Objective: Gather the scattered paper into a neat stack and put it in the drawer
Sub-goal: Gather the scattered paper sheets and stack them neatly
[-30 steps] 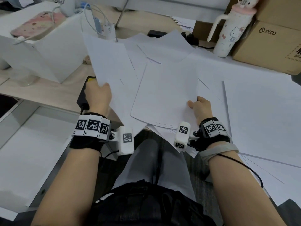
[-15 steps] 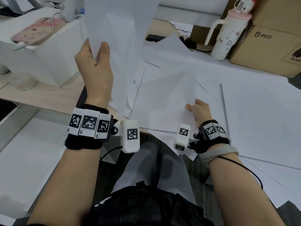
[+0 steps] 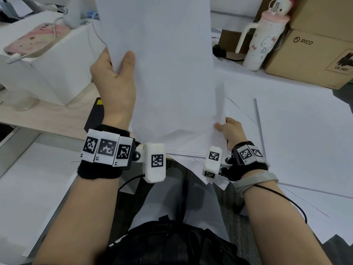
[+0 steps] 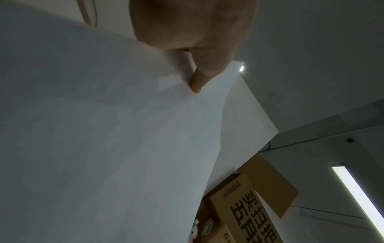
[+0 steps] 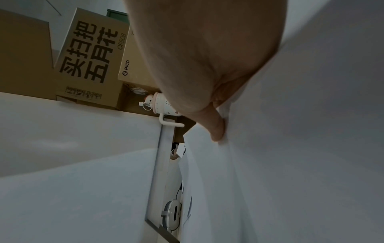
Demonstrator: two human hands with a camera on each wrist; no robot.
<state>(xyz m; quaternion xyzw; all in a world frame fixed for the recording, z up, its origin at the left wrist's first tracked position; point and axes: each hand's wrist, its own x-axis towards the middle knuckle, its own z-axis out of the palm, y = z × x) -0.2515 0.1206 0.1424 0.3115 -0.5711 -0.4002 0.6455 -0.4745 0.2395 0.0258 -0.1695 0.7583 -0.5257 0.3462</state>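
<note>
My left hand (image 3: 114,73) pinches the left edge of a white sheet (image 3: 162,64) and holds it upright over the desk; the left wrist view shows the thumb (image 4: 197,78) pressed on that sheet (image 4: 104,148). Lower right, my right hand (image 3: 229,129) grips the near edge of a loose pile of paper (image 3: 194,144) at the desk's front, its thumb on top; the right wrist view shows a finger (image 5: 216,128) against the pile's edge (image 5: 290,148). More white sheets (image 3: 296,131) lie scattered across the desk to the right. An open white drawer (image 3: 28,188) sits at lower left.
A cartoon-cat tumbler (image 3: 261,41) and cardboard boxes (image 3: 315,54) stand at the back right. A white box (image 3: 47,64) with a pink phone (image 3: 38,37) on top stands at the back left. A black object (image 3: 95,113) lies beside my left wrist.
My left hand has lifted its sheet off the desk and swung it upright and rightward, over the pile. The right hand has stayed on the pile's near edge.
</note>
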